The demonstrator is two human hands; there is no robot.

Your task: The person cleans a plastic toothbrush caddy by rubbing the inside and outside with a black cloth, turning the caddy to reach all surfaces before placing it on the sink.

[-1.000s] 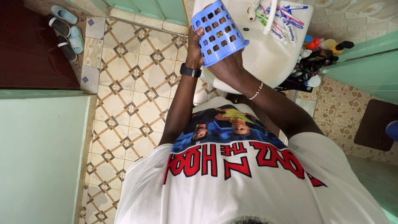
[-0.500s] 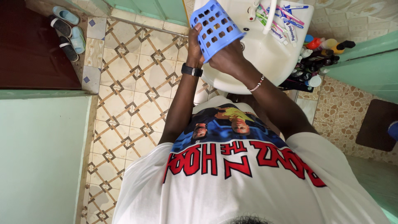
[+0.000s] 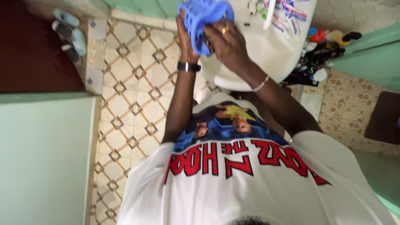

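The floor (image 3: 137, 96) is tiled in cream with a brown lattice of small diamonds. A pale green wall (image 3: 41, 162) fills the left of the view, and more green paint shows at the upper right. A dark red mat (image 3: 29, 54) lies at the upper left, with light blue sandals (image 3: 68, 33) at its edge. On the right the tiling changes to a pebbled brown pattern, where a dark mat (image 3: 383, 118) lies.

A white basin (image 3: 266, 54) stands ahead of the person. Toothbrushes (image 3: 287, 12) and tubes lie along its far rim. Just beside it on the right, a cluster of bottles (image 3: 323, 54) with red, yellow, black and white caps stands crowded together.

The basket (image 3: 202, 21) is held up over the near left rim of the basin, at the top of the view. It is bright blue plastic, its walls pierced with rows of small square holes, and it is tilted; motion blur softens its outline, and its top runs out of frame.

The left hand (image 3: 183, 35) clasps the basket's left side, fingers wrapped up its wall; a black watch (image 3: 188, 66) sits on that wrist. The right hand (image 3: 227, 43) closes over the basket's right side from the front, a gold ring on one finger and a beaded bracelet (image 3: 261, 83) at the wrist. Both grips are closed on the basket.

The person wears a white printed shirt (image 3: 250, 179).
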